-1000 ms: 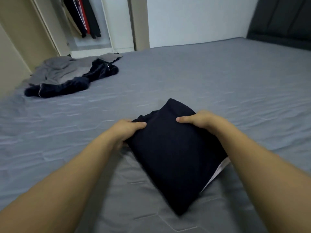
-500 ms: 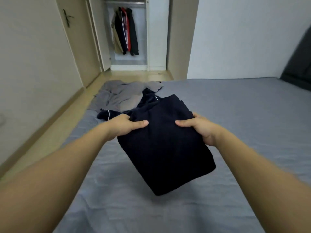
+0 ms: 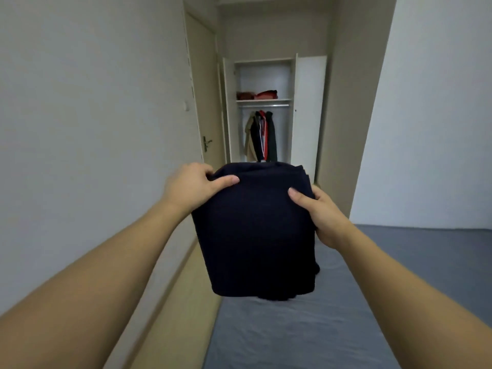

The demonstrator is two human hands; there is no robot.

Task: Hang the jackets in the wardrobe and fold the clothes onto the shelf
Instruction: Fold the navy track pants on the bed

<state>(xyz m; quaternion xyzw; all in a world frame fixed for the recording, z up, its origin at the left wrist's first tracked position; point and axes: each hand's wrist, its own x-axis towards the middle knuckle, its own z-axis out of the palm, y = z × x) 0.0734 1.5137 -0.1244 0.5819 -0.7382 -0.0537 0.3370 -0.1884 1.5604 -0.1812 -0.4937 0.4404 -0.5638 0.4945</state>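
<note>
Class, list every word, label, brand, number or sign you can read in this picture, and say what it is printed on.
None: no readable text anywhere in the head view.
Folded dark navy garment, held by the left hand and right hand: no label or print shows.
Jackets hanging in the open white wardrobe: too small and blurred to tell.
Folded red clothes on the wardrobe shelf: likewise.

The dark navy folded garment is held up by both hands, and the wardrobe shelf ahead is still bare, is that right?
Not quite. The head view shows both the left hand and right hand gripping the dark navy folded garment, but the wardrobe shelf is not bare: red folded clothes already lie on it.
</note>
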